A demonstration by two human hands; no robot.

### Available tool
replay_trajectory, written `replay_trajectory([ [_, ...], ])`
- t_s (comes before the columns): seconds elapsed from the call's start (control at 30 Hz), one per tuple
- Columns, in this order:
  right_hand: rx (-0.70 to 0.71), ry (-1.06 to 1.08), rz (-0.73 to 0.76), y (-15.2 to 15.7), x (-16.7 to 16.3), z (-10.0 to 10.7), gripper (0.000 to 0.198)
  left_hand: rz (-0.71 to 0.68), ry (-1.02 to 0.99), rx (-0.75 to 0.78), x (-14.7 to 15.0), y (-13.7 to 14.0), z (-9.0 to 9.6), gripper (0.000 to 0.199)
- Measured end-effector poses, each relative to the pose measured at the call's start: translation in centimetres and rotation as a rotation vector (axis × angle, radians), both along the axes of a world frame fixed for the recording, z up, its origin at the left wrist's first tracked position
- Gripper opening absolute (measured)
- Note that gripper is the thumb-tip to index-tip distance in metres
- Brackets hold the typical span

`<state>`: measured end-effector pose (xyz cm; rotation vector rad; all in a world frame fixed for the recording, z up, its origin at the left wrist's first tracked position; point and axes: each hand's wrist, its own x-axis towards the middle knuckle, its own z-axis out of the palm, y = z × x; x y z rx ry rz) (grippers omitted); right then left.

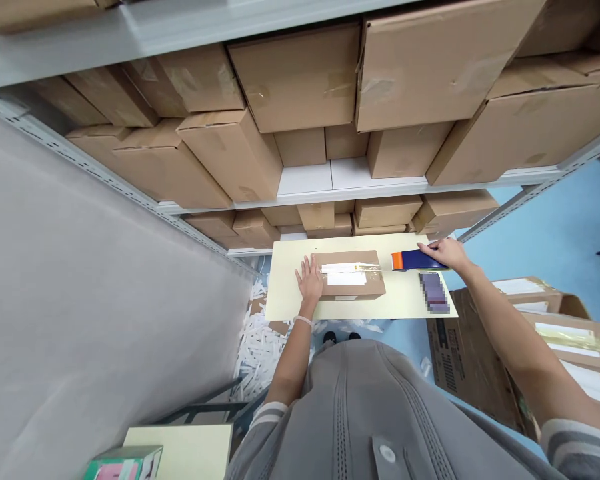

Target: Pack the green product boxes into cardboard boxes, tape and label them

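Observation:
My left hand [310, 279] lies on the left end of a cardboard box [347, 291], fingers spread. White label paper [347, 278] and shiny clear tape [373, 267] cover part of the box's top. In my right hand [448, 253] is a tape dispenser [414, 260], dark blue with an orange end. Its orange end points at the box and stands a little to the right of it. The box rests on a pale yellow board [287, 303]. A flat dark object [434, 293], pixelated, lies near the board's right edge below the dispenser.
Shelves [300, 198] packed with cardboard boxes [300, 80] rise in front. A grey wall [105, 280] runs along the left. Paper scraps [260, 350] litter the floor. Taped boxes [575, 333] stand at the right. A green box [145, 460] sits at the lower left.

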<state>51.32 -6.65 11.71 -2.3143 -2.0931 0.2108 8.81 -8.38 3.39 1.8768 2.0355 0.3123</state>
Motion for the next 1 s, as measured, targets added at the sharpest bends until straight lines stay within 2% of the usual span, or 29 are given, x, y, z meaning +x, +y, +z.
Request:
replay_trajectory([
  [0.23,-0.138,-0.167,0.157,2.1,-2.7,-0.5,0.067,-0.002,-0.01,0.001,0.0,0.1,0.0,0.058],
  [0.57,-0.177,-0.126,0.13,3.5,-6.2,-1.6,0.064,-0.005,-0.147,0.01,0.0,0.5,-0.9,0.058],
  [0.67,-0.182,-0.075,0.068,3.4,-5.8,-2.4,0.062,0.001,-0.318,-0.012,-0.3,0.8,-1.3,0.058],
  [0.77,-0.194,0.01,-0.015,2.6,-4.8,-3.7,0.061,0.055,-0.654,-0.055,-1.6,0.6,-2.1,0.063],
  [0.87,-0.18,0.116,-0.096,1.6,-3.7,-5.4,0.057,0.182,-1.015,-0.128,-3.7,-1.3,-3.4,0.068],
  [0.9,-0.17,0.15,-0.118,1.3,-3.5,-6.0,0.056,0.183,-1.093,-0.165,-4.5,-2.2,-4.0,0.068],
  [1.0,-0.144,0.273,-0.141,0.7,-3.3,-7.5,0.055,0.1,-1.11,-0.204,-6.3,-5.2,-5.8,0.068],
])
